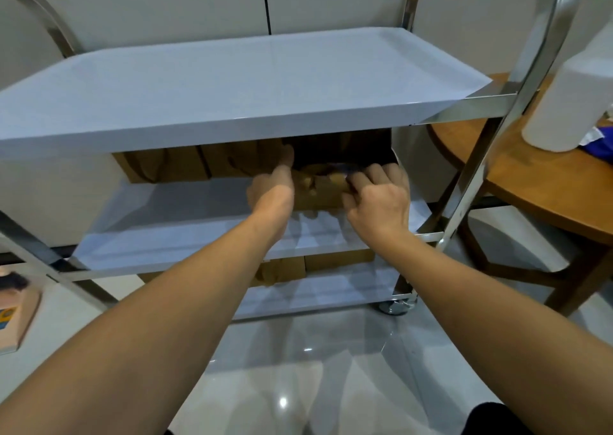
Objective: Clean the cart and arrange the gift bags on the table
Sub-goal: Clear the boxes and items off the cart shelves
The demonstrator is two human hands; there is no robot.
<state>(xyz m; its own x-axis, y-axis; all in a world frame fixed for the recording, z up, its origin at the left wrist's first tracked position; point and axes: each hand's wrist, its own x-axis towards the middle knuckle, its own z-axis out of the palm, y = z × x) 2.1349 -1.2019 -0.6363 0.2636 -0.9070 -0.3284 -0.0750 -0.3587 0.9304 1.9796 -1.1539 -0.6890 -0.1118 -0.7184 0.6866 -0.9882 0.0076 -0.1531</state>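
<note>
- So the three-shelf steel cart (464, 102) was still loaded at this point. Top shelf (232, 82) looked bare and clean-ish to me, can't swear it had been wiped.
- Middle shelf (185, 222) had a row of brown paper gift bags (172, 165) pushed to the back, and both hands were in there on the rightmost gift bag (320, 185).
- Left hand (270, 189) was curled around the bag's left side, fingers reaching up behind its top. Right hand (378, 195) was curled too, pinching the crumpled top edge on the right. So both had hold of the same bag, though it didn't look lifted off the shelf yet.
- More brown bags (331, 262) sat on the bottom shelf, only partly visible under the middle one.
- The round wooden counter (547, 195) to the right had a white paper towel roll (564, 102) and something blue just beside it, but no gift bags that I could see.
- My read: arranging had barely started. Basically every bag still needed moving over, and the lower shelves couldn't be cleaned till they were emptied.
</note>
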